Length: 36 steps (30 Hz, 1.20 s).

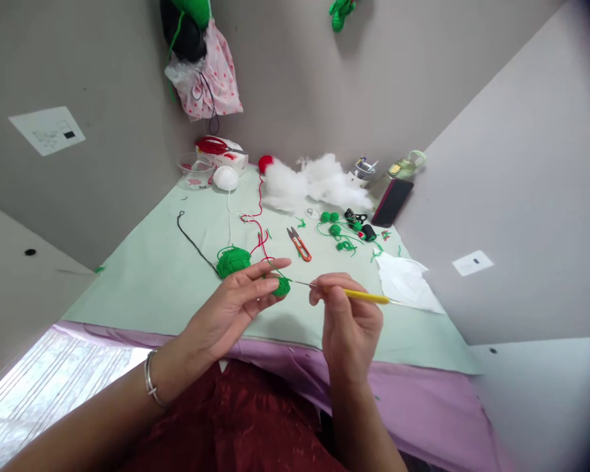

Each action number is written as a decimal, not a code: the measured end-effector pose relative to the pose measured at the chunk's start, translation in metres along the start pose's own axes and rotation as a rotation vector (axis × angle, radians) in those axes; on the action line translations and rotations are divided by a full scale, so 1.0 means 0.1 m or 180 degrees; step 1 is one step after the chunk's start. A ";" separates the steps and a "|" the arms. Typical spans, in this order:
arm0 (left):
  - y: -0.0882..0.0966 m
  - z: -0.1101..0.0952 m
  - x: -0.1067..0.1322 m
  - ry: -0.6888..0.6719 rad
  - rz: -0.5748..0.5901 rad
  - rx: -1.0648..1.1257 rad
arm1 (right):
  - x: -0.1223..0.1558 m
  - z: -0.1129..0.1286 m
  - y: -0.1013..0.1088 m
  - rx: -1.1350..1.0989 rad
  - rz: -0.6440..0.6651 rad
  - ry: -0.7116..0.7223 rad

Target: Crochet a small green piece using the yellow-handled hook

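Observation:
My left hand (240, 296) pinches a small round piece of green crochet (281, 287) between thumb and fingers, with its index finger stretched out above. A strand of green yarn runs over that finger. In my right hand (349, 321) is a crochet hook (364, 296) with a yellow handle, gripped like a pencil. Its thin metal tip points left and ends close to the crochet piece; whether it touches a loop I cannot tell. Just behind my left hand lies a ball of green yarn (233, 261).
Orange thread snips (299, 244) lie mid-table. White stuffing (319, 183) is heaped at the back, beside a white yarn ball (225, 177) and a red one (265, 163). Small green crochet balls (335, 229), a leaning phone (393, 202) and white paper (403, 278) are on the right.

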<state>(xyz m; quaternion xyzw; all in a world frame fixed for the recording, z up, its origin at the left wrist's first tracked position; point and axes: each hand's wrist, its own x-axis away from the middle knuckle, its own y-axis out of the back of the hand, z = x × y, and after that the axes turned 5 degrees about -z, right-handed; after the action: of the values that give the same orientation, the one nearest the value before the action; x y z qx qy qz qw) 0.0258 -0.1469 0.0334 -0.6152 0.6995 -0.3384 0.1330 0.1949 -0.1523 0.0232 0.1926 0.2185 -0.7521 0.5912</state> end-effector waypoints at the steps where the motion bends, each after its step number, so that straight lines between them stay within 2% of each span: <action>1: 0.00 0.00 0.01 -0.0125 -0.0012 -0.0128 | -0.01 0.00 -0.01 -0.0188 0.0038 -0.0157; 5: 0.00 0.03 0.05 -0.0421 0.0116 -0.0583 | -0.01 -0.01 -0.03 -0.0283 0.0299 -0.0395; 9: 0.04 0.03 0.07 -0.0580 0.0086 -0.0852 | -0.02 -0.03 -0.01 -0.0612 0.0213 -0.0690; 12: 0.05 0.00 0.08 -0.0734 0.0080 -0.1035 | -0.04 0.00 0.02 -0.0646 0.0242 -0.0694; 16: 0.04 -0.02 0.10 -0.0948 -0.0027 -0.1373 | -0.01 0.08 0.04 0.0072 0.0401 -0.0182; 21: 0.01 0.03 0.12 -0.1451 -0.0303 -0.1786 | 0.04 0.13 0.03 0.1080 0.0707 0.1280; 23: 0.00 0.05 0.13 -0.1503 -0.0352 -0.1777 | 0.05 0.11 0.02 0.1242 0.0737 0.1605; 26: -0.03 0.06 0.13 -0.1325 -0.0335 -0.1481 | 0.08 0.05 0.00 0.1463 0.0611 0.1783; 29: -0.05 0.04 0.12 -0.0633 -0.0135 -0.0731 | 0.11 0.00 -0.01 0.1716 0.0489 0.2112; 30: -0.06 0.02 0.11 -0.0306 -0.0025 -0.0448 | 0.11 0.00 -0.02 0.1663 0.0451 0.2072; 32: -0.05 -0.01 0.09 0.0173 0.0146 -0.0036 | 0.09 0.02 -0.02 0.1286 0.0334 0.1618; 34: -0.04 -0.05 0.07 0.0194 0.0156 0.0078 | 0.04 0.04 -0.01 0.0712 0.0159 0.0930; 36: -0.03 -0.06 0.06 -0.0075 0.0032 -0.0063 | -0.01 0.06 -0.02 0.0210 0.0086 0.0380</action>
<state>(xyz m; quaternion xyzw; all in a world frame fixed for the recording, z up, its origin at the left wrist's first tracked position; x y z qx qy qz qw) 0.0233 -0.1505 0.0415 -0.6170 0.7043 -0.3235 0.1368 0.1931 -0.1544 0.0284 0.2594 0.2258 -0.7379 0.5807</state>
